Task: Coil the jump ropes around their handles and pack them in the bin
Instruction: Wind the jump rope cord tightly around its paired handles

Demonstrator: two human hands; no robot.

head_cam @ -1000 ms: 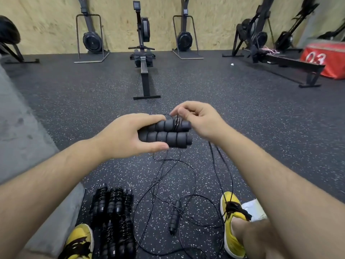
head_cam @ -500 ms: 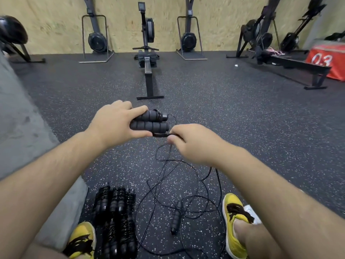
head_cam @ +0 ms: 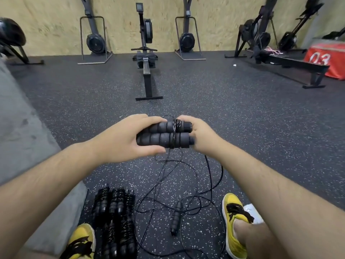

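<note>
My left hand (head_cam: 121, 139) grips two black foam jump-rope handles (head_cam: 160, 140) held side by side, level, at chest height. A few turns of thin black cord (head_cam: 174, 133) wrap round both handles near their right end. My right hand (head_cam: 202, 137) holds that right end, fingers curled behind it. The loose cord (head_cam: 186, 180) hangs down to the floor in tangled loops. Another black handle (head_cam: 175, 219) lies on the floor among the loops. Several coiled ropes (head_cam: 114, 215) lie packed together at the lower left. I see no bin wall clearly.
Both feet in yellow shoes (head_cam: 235, 221) flank the ropes on the speckled rubber floor. A grey padded block (head_cam: 22, 139) runs along the left. A rowing machine (head_cam: 147, 71) stands straight ahead, with more machines along the wall and a red box (head_cam: 324, 60) far right.
My right hand has come up from below the handles to their right end, carrying the cord round them. The left hand has kept its grip.
</note>
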